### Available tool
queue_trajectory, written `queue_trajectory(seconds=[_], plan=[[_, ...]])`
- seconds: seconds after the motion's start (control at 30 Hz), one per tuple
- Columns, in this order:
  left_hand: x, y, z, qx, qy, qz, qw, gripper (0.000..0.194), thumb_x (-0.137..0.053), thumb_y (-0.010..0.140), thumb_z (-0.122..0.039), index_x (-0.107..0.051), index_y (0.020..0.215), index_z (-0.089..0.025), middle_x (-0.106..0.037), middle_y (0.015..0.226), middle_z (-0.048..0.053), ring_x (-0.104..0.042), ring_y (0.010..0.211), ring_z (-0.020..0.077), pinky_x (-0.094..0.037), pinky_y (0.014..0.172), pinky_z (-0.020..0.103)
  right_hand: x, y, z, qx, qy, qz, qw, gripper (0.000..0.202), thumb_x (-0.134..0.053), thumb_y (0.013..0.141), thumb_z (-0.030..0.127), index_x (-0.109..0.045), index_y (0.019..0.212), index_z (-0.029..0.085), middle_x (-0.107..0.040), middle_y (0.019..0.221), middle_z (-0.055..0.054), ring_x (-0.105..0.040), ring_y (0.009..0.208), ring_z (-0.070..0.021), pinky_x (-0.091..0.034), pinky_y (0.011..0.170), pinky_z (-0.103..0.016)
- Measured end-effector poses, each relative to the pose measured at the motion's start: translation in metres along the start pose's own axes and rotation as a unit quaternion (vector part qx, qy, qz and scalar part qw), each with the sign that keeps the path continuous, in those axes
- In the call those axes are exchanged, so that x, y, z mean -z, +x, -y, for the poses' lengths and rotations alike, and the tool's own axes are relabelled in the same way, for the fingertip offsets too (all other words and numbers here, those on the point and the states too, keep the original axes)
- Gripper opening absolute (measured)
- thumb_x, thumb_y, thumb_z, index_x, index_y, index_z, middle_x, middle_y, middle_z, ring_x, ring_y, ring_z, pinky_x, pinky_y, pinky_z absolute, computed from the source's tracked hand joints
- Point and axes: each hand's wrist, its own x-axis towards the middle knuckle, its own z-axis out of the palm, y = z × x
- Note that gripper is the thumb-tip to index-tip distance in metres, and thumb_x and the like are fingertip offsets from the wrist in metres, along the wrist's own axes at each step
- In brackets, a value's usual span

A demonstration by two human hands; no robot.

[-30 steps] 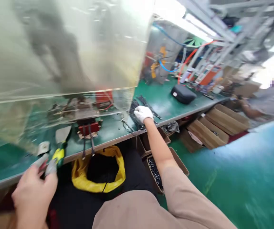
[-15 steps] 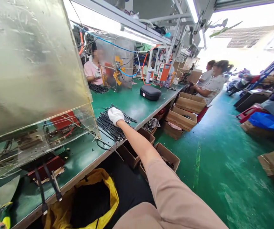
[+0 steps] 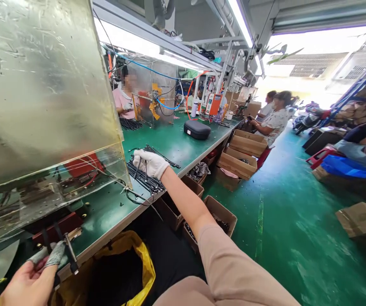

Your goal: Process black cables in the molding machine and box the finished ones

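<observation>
A white glove covers my right hand (image 3: pixel 151 164), whose fingers are closed on a black cable at the pile of black cables (image 3: pixel 147 182) on the green bench (image 3: pixel 106 208). At the lower left, my left hand (image 3: pixel 36 272) has grey covers on its fingertips. Its thumb and fingers pinch a black cable at the dark red fixture (image 3: pixel 58 229). Beside that hand, another black cable (image 3: pixel 74 265) hangs over the bench edge with its plug outward.
A scratched clear shield (image 3: pixel 43 93) stands at the left. Below the bench are a yellow bag (image 3: pixel 146 272) and cardboard boxes (image 3: pixel 237 163). A black case (image 3: pixel 197 129) lies farther back. Several people sit nearby, one person (image 3: pixel 274 121) at the bench's right side.
My left hand has come up from the lower left corner to the cable at the fixture. My right hand has turned and shifted slightly left over the pile. The camera view has shifted.
</observation>
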Motion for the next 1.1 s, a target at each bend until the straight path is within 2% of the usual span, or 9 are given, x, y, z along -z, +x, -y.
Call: queue_trajectory(seconds=[0.1,0.2,0.33,0.43,0.7,0.83,0.93,1.0,1.1], plan=[[-0.007,-0.003,-0.013,0.080,-0.121,0.001,0.989,0.013,-0.070,0.051,-0.029,-0.061,0.061,-0.029,-0.065,0.051,-0.014,-0.057,0.048,0.0165,-0.046,0.048,0.029,-0.009,-0.024,-0.001,0.038,0.002,0.050,0.998,0.007,-0.055,0.086,0.019,-0.057,0.081,0.023,-0.057,0.065,0.005,-0.062,0.068,-0.0111,-0.059,0.087,-0.030],[-0.008,-0.021,-0.028,0.067,-0.183,0.017,0.981,0.020,-0.069,0.047,-0.020,-0.064,0.066,-0.022,-0.066,0.052,-0.001,-0.055,0.043,0.0170,-0.041,0.042,0.026,-0.018,-0.051,0.001,0.047,0.010,0.079,0.996,0.003,-0.060,0.080,0.030,-0.060,0.079,0.027,-0.055,0.067,0.004,-0.062,0.070,-0.0076,-0.055,0.076,-0.019],[-0.011,-0.052,-0.038,0.050,-0.248,0.116,0.960,0.020,-0.070,0.065,-0.027,-0.063,0.082,-0.019,-0.071,0.068,0.005,-0.062,0.052,0.0176,-0.044,0.047,0.025,-0.021,-0.078,0.011,0.006,0.028,0.090,0.996,0.013,-0.070,0.075,0.022,-0.059,0.077,0.027,-0.046,0.062,0.007,-0.047,0.052,-0.0032,-0.042,0.050,-0.011],[-0.018,-0.066,-0.038,0.074,-0.253,0.107,0.959,0.012,-0.063,0.073,-0.027,-0.059,0.075,-0.016,-0.060,0.058,0.000,-0.049,0.043,0.0091,-0.035,0.044,0.020,-0.019,-0.082,0.012,-0.045,0.049,0.119,0.991,0.020,-0.070,0.078,0.017,-0.053,0.082,0.026,-0.037,0.062,0.010,-0.031,0.043,-0.0015,-0.026,0.039,-0.007],[-0.029,-0.069,-0.038,0.082,-0.263,0.074,0.958,0.018,-0.053,0.081,-0.025,-0.053,0.065,-0.017,-0.042,0.045,-0.006,-0.032,0.039,0.0059,-0.021,0.043,0.020,-0.037,-0.111,-0.010,-0.046,-0.006,0.171,0.984,0.030,-0.080,0.075,0.031,-0.058,0.094,0.026,-0.049,0.076,0.004,-0.051,0.057,-0.0075,-0.048,0.047,-0.018],[-0.013,-0.076,-0.046,0.067,-0.260,0.085,0.960,0.023,-0.052,0.083,-0.023,-0.053,0.061,-0.017,-0.041,0.043,-0.006,-0.032,0.038,0.0063,-0.021,0.043,0.022,-0.043,-0.131,-0.006,-0.062,-0.039,0.189,0.979,0.035,-0.083,0.072,0.035,-0.063,0.100,0.029,-0.060,0.084,0.000,-0.062,0.067,-0.0131,-0.057,0.057,-0.028],[0.012,-0.105,-0.055,-0.004,-0.269,0.117,0.956,0.027,-0.050,0.089,-0.026,-0.060,0.066,-0.016,-0.046,0.048,-0.004,-0.038,0.043,0.0068,-0.025,0.046,0.022,-0.047,-0.142,-0.007,-0.078,-0.049,0.197,0.976,0.030,-0.080,0.076,0.038,-0.064,0.101,0.034,-0.065,0.081,-0.001,-0.064,0.064,-0.0158,-0.057,0.056,-0.033],[0.032,-0.132,-0.061,-0.047,-0.307,0.114,0.944,0.031,-0.052,0.092,-0.034,-0.063,0.068,-0.017,-0.046,0.047,-0.004,-0.037,0.041,0.0067,-0.026,0.045,0.022,-0.051,-0.149,-0.022,-0.121,-0.050,0.212,0.969,0.028,-0.078,0.079,0.041,-0.063,0.103,0.036,-0.067,0.078,-0.001,-0.064,0.062,-0.0174,-0.057,0.054,-0.035],[0.059,-0.169,-0.069,-0.057,-0.363,0.057,0.928,0.037,-0.061,0.090,-0.046,-0.065,0.066,-0.018,-0.043,0.043,-0.004,-0.034,0.037,0.0069,-0.024,0.040,0.022,-0.054,-0.164,-0.071,-0.260,-0.047,0.257,0.930,0.033,-0.077,0.080,0.045,-0.060,0.104,0.031,-0.064,0.075,0.000,-0.062,0.059,-0.0156,-0.057,0.054,-0.033]])
